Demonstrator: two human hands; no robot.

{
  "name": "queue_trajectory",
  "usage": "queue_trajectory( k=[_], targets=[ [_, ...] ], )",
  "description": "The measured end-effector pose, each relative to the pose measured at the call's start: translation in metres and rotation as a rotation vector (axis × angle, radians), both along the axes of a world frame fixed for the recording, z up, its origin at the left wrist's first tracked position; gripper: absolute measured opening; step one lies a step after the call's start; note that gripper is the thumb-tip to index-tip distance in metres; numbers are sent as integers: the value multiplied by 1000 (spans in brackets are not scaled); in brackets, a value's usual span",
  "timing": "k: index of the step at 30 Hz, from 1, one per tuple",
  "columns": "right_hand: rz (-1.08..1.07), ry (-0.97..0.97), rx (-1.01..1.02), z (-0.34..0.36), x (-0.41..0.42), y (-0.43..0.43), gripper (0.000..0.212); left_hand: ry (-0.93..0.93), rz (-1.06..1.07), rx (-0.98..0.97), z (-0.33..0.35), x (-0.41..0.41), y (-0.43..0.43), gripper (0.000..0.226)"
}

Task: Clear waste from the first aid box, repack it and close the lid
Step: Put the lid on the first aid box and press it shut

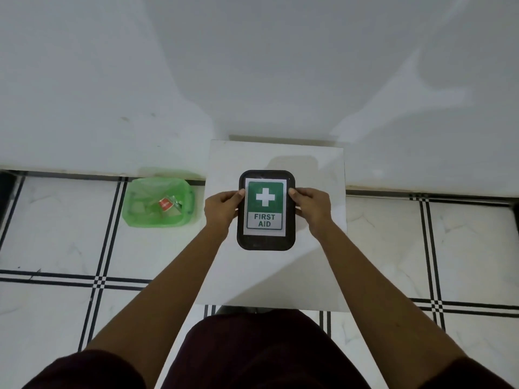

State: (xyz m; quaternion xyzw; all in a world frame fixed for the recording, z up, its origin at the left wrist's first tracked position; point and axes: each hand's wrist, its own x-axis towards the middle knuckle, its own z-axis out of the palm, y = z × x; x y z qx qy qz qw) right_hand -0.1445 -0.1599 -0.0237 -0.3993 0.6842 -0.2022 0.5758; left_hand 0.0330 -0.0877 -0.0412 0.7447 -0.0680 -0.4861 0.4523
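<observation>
Nearest the camera, the person's lap in dark maroon cloth (252, 352) fills the bottom of the view, and two bare forearms reach forward from it over a white tiled floor with black grid lines (70, 248). Beyond the knees stands a pale, glossy square surface (317, 265), and on its far half lies the black, round-cornered plastic first aid box (266, 242), its lid on and facing up. The lid carries a white label with a green panel, a white cross and the words FIRST AID (265, 207).

The left hand (220, 210) grips the box's left edge and the right hand (311, 207) grips its right edge. On each hand the thumb lies on top of the lid at the label's side while the other fingers wrap narrowly down around the rim, so both hands hold the box between them.

To the left of the surface, on the floor and well apart from the box, sits a green plastic waste basket lined with a thin green bag (133, 202). Inside it lie crumpled wrappers, one with a red patch (165, 204). Farthest off, a plain white wall (252, 66) rises behind the surface and basket.
</observation>
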Motion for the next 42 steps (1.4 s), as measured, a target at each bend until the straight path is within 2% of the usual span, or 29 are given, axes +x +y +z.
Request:
queue_trajectory(
  k=[3,6,11,17,21,24,26,29,31,36,42],
  targets=[
    [-26,7,20,-6,4,-11,23,10,-10,30,-4,5,-13,24],
    [12,79,28,-14,2,-10,6,-51,-61,54,-13,6,-11,12],
    [27,149,-12,-16,5,-5,9,-137,-46,78,-12,2,-11,7],
    [55,111,-20,-18,2,-10,6,-9,-100,41,-6,17,-15,22],
    [-28,4,-3,-16,15,-23,17,51,-7,22,0,20,-38,30],
    [-141,-84,60,-16,23,-31,38,55,37,45,0,22,-53,36],
    [-160,-141,55,-14,26,-36,32,87,-14,22,3,24,-61,36],
    [-151,-179,26,-13,30,-45,10,97,-47,16,2,29,-69,33],
    [-144,-151,7,-15,33,-50,9,112,-39,-6,-1,32,-72,29],
    [-81,104,-156,-20,45,-55,18,-49,-36,-51,-14,29,-76,7],
    [-186,126,-312,-37,56,-42,13,-226,91,-72,-20,4,-73,6]
  ],
)
